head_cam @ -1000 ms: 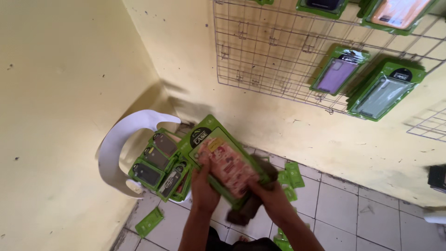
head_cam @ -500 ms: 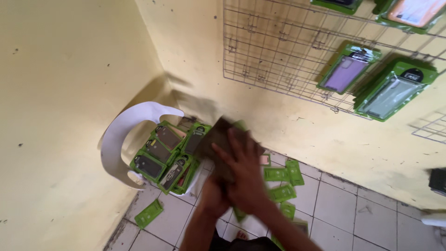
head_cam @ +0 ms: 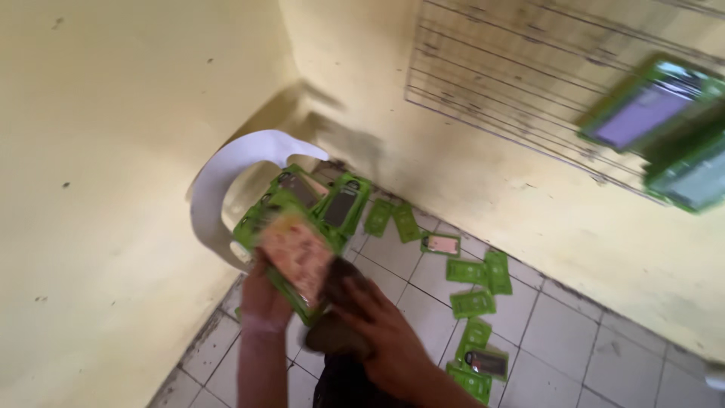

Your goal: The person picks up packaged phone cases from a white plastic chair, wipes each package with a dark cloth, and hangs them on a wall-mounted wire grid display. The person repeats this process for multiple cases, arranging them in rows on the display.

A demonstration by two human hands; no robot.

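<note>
Held from below by the left hand (head_cam: pixel 264 302), the green packet (head_cam: pixel 296 261) with its pinkish insert tilts above the white plastic chair (head_cam: pixel 219 185); the right hand (head_cam: pixel 381 336) presses a dark cloth (head_cam: pixel 336 321) against its lower edge. The step in hand appears to be wiping, though blur obscures the contact. The next move calls for a steady left grasp, with the packet staying between both hands.
</note>
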